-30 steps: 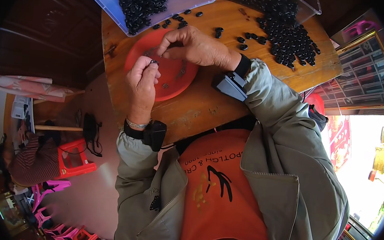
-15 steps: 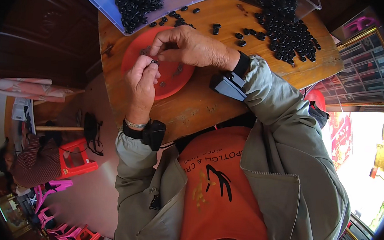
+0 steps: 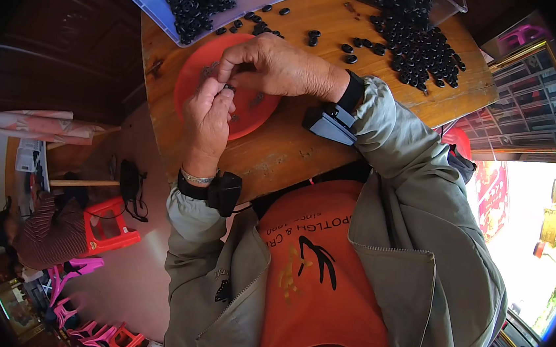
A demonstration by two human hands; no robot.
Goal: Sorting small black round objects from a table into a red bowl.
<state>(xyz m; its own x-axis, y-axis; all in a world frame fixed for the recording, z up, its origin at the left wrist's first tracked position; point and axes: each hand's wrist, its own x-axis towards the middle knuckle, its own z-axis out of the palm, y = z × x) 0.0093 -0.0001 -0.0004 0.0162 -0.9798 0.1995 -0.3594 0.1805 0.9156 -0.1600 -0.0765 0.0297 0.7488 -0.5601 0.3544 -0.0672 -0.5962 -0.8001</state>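
Over the round red-orange dish (image 3: 189, 96), my two hands meet at the fingertips. My left hand (image 3: 207, 118) is closed, its thumb and forefinger pinching a small dark piece (image 3: 230, 88) that is mostly covered by the fingers. From the right, my right hand (image 3: 275, 66) reaches in with bent fingers, thumb and forefinger pressed together against the left fingertips. Whatever lies between the right fingers is hidden. Small greyish metal-looking bits (image 3: 256, 99) lie scattered in the dish.
A clear plastic bin (image 3: 141, 3) with black oval pieces stands at the far left of the wooden table (image 3: 280, 150). Toward the far right, a heap of similar black pieces (image 3: 427, 57) spills from a second clear bin (image 3: 448, 6). A person in stripes (image 3: 51, 233) is at left.
My fingertips have drawn closer together, with the left hand slightly higher. The red-orange dish has shifted slightly away.
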